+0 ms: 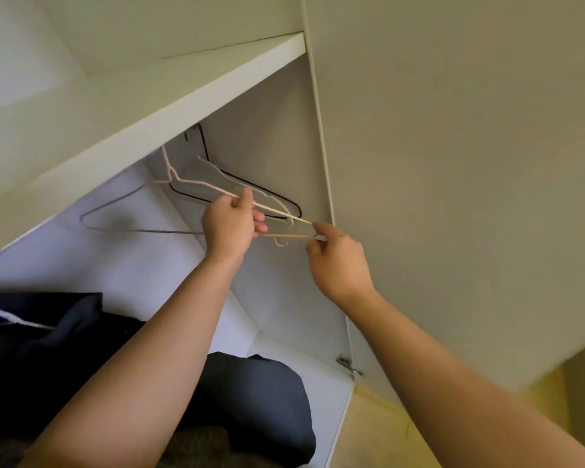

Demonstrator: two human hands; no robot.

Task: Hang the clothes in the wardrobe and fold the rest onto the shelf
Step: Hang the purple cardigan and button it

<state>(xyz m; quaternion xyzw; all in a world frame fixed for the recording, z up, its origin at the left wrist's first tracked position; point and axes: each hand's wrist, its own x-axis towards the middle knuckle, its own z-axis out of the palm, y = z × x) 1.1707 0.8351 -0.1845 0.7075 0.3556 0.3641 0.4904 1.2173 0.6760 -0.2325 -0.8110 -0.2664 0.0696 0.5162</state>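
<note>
Inside the white wardrobe, several empty wire hangers hang below the upper shelf [196, 96]. My left hand [230, 224] grips the sloping arm of a pale pink hanger [196, 182]. My right hand [338, 261] pinches the far corner of the same hanger, where its lower bar [284, 235] meets the arm. A black hanger [250, 188] and a whitish one [217, 170] hang behind it, a grey one [115, 211] to the left. Dark navy clothes [260, 393] lie on the wardrobe floor below my arms.
The open wardrobe door [453, 163] stands close on the right, its hinge [350, 364] low down. More dark garments [48, 349] are piled at the lower left. A yellowish floor [379, 430] shows at the bottom right.
</note>
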